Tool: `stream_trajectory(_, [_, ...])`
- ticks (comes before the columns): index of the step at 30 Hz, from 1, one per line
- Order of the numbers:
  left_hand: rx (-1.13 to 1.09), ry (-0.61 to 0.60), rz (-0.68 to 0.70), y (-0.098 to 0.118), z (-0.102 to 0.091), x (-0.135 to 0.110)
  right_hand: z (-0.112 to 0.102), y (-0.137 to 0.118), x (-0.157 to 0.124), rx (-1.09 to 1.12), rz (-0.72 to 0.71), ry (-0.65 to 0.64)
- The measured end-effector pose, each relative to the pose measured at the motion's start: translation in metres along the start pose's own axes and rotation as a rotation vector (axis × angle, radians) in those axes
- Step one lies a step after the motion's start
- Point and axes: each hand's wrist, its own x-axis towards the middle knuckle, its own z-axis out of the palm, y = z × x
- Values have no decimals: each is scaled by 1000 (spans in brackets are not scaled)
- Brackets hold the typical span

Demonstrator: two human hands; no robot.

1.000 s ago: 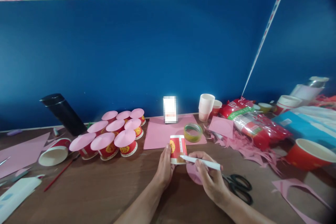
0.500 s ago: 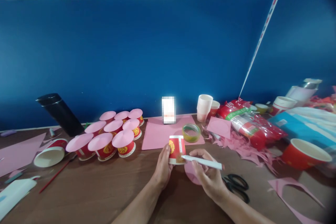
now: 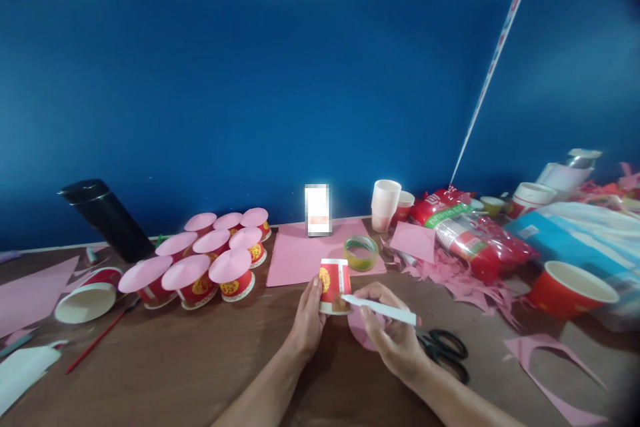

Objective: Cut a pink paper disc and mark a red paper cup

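My left hand [image 3: 309,320] is closed around the side of a red paper cup [image 3: 333,287] with a gold emblem and a white strip. The cup stands roughly upright with its narrower end up. Pinched in my right hand [image 3: 395,333] is a white pen [image 3: 383,308] with a reddish back end. Its tip is at the lower part of the cup; I cannot tell whether it touches. A pink paper disc [image 3: 361,328] lies behind and below my right fingers, partly hidden. Black-handled scissors [image 3: 445,347] lie just right of that hand.
Several upturned red cups topped with pink discs [image 3: 230,265] stand left, near a black flask [image 3: 107,220]. Behind my hands are a tape roll [image 3: 361,260], pink sheet [image 3: 295,253] and pixelated upright object [image 3: 318,210]. Right lie paper scraps [image 3: 467,280] and a red packet [image 3: 460,233].
The view has shifted slightly, so most things appear a little further left. Both hands keep their hold, with the pen tip still at the cup's lower part.
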Motion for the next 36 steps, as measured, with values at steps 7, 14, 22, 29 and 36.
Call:
stream_trajectory(7, [38, 22, -10, 1, 0, -1, 2, -1, 1, 0, 3, 16])
stream_trajectory(14, [59, 43, -18, 2, 2, -3, 2, 2, 0, 2, 25, -18])
stream_trajectory(22, [48, 61, -31, 0, -1, -1, 3, -1, -1, 48, 63, 12])
stream_trajectory(29, [81, 88, -31, -3, -6, -1, 3, 1, -1, 27, 57, 7])
stream_trajectory(36, [104, 91, -27, -3, -4, 0, 4, -1, -1, 34, 56, 9])
